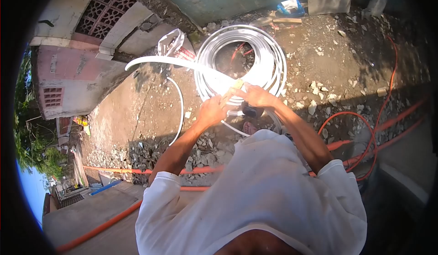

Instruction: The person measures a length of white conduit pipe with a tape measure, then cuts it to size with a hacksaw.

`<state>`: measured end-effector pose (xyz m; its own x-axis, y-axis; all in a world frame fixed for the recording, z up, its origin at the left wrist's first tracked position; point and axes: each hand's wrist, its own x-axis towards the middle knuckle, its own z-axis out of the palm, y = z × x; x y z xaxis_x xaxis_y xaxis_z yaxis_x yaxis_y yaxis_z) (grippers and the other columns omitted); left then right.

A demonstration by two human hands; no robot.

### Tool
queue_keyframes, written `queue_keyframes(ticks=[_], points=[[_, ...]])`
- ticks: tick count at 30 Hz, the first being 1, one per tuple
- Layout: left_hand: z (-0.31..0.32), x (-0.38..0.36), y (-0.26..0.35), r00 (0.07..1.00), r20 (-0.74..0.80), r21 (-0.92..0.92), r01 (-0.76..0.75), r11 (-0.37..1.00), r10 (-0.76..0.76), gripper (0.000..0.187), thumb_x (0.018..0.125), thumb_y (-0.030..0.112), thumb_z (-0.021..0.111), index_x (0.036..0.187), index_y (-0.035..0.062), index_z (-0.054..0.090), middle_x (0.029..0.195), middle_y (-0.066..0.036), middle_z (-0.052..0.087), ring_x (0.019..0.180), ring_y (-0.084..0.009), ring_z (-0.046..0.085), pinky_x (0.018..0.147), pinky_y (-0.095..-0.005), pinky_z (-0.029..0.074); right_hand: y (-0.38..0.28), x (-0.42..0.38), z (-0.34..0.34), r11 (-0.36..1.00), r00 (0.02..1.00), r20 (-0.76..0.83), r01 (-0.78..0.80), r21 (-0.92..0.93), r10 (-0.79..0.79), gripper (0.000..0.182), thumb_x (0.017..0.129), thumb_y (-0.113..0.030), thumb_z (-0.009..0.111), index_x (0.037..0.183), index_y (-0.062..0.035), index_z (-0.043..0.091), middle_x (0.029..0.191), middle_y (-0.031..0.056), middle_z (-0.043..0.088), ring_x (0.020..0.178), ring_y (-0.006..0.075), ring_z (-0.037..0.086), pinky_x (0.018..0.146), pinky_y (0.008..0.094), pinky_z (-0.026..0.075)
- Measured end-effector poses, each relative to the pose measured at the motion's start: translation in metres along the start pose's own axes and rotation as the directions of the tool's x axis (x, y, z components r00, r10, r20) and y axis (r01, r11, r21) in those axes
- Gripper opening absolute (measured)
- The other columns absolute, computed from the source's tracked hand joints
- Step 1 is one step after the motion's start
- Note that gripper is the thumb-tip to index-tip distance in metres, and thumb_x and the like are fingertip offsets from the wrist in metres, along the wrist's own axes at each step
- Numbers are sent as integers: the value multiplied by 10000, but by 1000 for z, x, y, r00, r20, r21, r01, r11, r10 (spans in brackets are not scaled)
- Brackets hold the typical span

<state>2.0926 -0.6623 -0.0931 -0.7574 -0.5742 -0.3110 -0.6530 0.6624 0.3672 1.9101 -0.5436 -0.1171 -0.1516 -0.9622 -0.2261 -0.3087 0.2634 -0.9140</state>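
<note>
A big coil of white pipe [273, 49] lies on the ground in front of me, partly washed out by glare. One loose length of the white pipe [159, 59] curves away to the left. At the coil's near edge, my left hand [212, 111] is closed round a short tan, stick-like piece [233, 88] that angles up to the right. Against the upper end of that piece, my right hand [256, 95] is closed too, and glare hides its fingertips. Below my right hand is a dark object [252, 110] whose kind I cannot make out.
Another thin white tube [182, 109] curves over the rubble on the left. A white sack [175, 46] stands beside the coil. Orange hoses [374, 136] cross the ground behind and to the right. A blue-and-white bag [290, 7] lies by the wall.
</note>
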Motion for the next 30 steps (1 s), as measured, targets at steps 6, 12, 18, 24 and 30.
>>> queue_keyframes(ticks=[6,12,18,24,30], points=[[-29,-16,37,954,173,-63,258,964,-244,531,847,490,607,1034,-7,615,971,-259,665,968,-403,642,847,-467,487,-35,-14,-23,972,969,98,-233,29,229,764,884,-623,543,1311,9,495,1201,295,591,1140,358,578,985,409,419],[-27,-22,31,964,146,124,207,970,-225,442,841,422,603,1060,42,659,940,-241,679,949,-393,651,829,-467,507,46,-42,3,665,888,355,-455,592,292,776,902,-424,607,1476,-3,298,1140,93,587,1031,193,543,923,303,432],[0,-12,24,962,110,140,234,962,-250,393,784,315,644,1105,90,658,980,-234,675,958,-392,650,865,-474,512,107,-64,48,938,987,76,-161,306,145,683,957,-492,465,1368,51,416,1239,252,582,1170,346,539,979,377,405],[-20,38,33,968,75,187,224,957,-241,366,776,250,641,1031,-11,666,958,-276,666,939,-420,647,841,-458,522,78,-25,16,958,958,-116,-247,144,264,648,953,-398,466,1331,121,382,1174,397,540,1158,476,526,964,453,416],[-25,78,64,941,156,187,271,944,-301,370,751,272,680,979,-19,692,956,-290,669,931,-399,665,820,-437,526,81,-16,-10,924,913,-148,-369,103,381,641,947,-402,476,1343,91,369,1112,379,574,1106,479,553,943,485,426]])
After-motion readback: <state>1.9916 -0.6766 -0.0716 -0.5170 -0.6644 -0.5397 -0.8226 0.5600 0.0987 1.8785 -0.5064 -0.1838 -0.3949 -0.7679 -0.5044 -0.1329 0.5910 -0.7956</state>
